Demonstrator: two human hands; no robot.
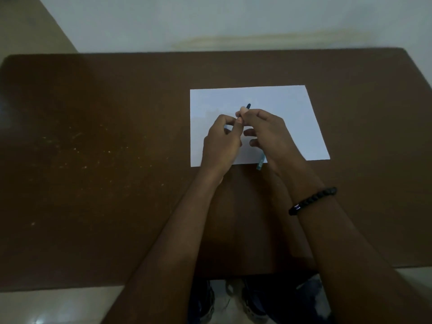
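A white sheet of paper (293, 106) lies on the brown table (112, 164), right of centre. Both hands meet above it around a pen (248, 106). The pen's dark tip sticks out above the fingers, and its light teal end (260, 163) shows below my right palm at the sheet's near edge. My right hand (272, 132) has its fingers curled round the barrel. With thumb and fingertips, my left hand (221, 142) pinches the pen close to the dark tip. The middle of the pen is hidden by the fingers.
A pale wall (210, 22) rises behind the table's far edge. A black bead bracelet (313, 200) circles my right wrist. Below the near edge, shoes (252, 307) stand on a light tiled floor. Faint specks mark the left half of the tabletop.
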